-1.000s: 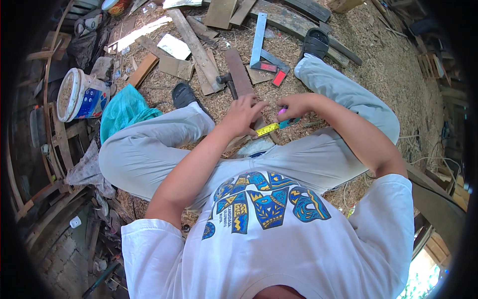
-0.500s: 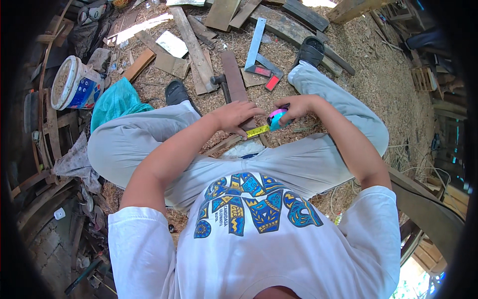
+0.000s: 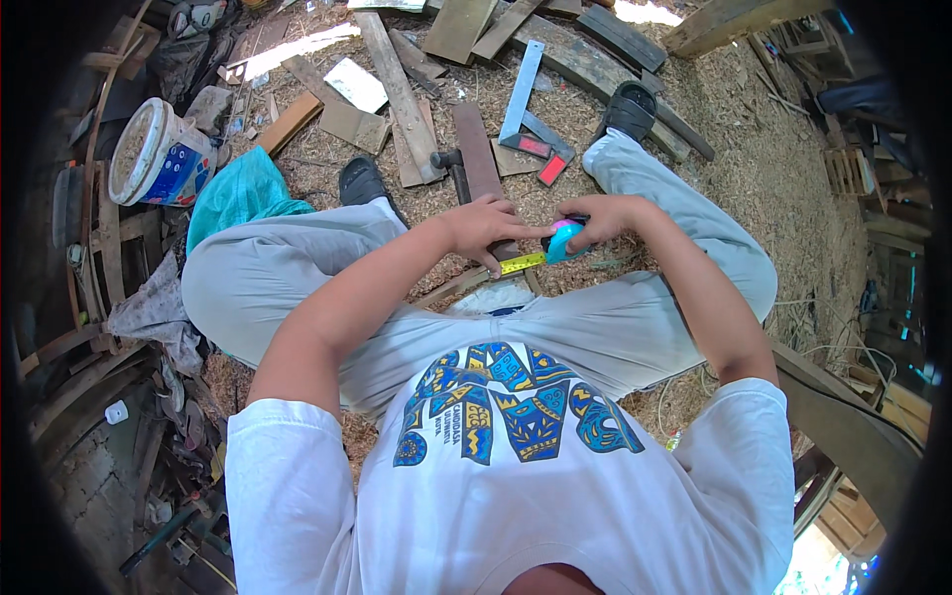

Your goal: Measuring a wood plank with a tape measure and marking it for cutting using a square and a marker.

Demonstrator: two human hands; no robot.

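My right hand [image 3: 602,219] is closed round a turquoise and pink tape measure [image 3: 564,242]. A short length of its yellow blade [image 3: 523,264] runs left across the near end of a reddish-brown plank [image 3: 476,139]. My left hand [image 3: 481,227] lies over that plank, its thumb at the blade's free end and its index finger stretched toward the tape case. How firmly the thumb pinches the blade is hard to see. Just left of the plank rests a dark hammer [image 3: 452,169]. Two squares with blue-grey blades and red-marked handles, one of them nearer [image 3: 521,99], lie beyond on the right.
Wood offcuts, including an orange-brown block [image 3: 289,123] and a long grey board [image 3: 397,94], litter the shavings-covered ground. A white bucket [image 3: 159,159] and a teal sack [image 3: 243,198] stand left. My legs are spread, with dark sandals [image 3: 627,111] on the feet.
My left index finger now reaches to the tape case. The case has turned a little in my right hand, showing more turquoise. The whole view has shifted slightly.
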